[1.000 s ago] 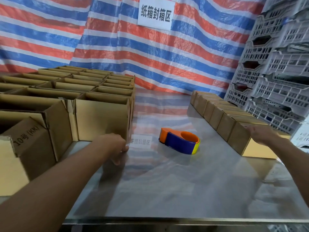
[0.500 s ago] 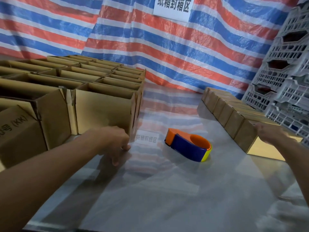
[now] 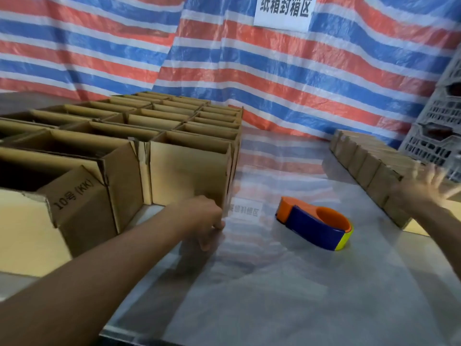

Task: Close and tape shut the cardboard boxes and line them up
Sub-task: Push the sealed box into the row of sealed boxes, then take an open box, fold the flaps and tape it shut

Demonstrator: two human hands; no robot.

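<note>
Several open cardboard boxes stand packed together on the left of the steel table (image 3: 274,283). My left hand (image 3: 204,218) is at the lower right corner of the nearest open box (image 3: 187,171), fingers curled round its edge. A row of closed boxes (image 3: 366,161) runs along the right side. My right hand (image 3: 424,189) hovers over the near end of that row, blurred, fingers spread, holding nothing. An orange, blue and yellow tape dispenser (image 3: 314,224) lies on the table between my hands.
A box marked "10号 (KK)" (image 3: 74,196) with loose flaps sits at the near left. White plastic crates (image 3: 436,138) are stacked at the far right. A striped tarp (image 3: 249,71) with a white sign (image 3: 284,11) hangs behind the table.
My right hand has lifted off the nearest closed box and spread its fingers. The camera has swung left and up. My left hand stays at the open box's corner.
</note>
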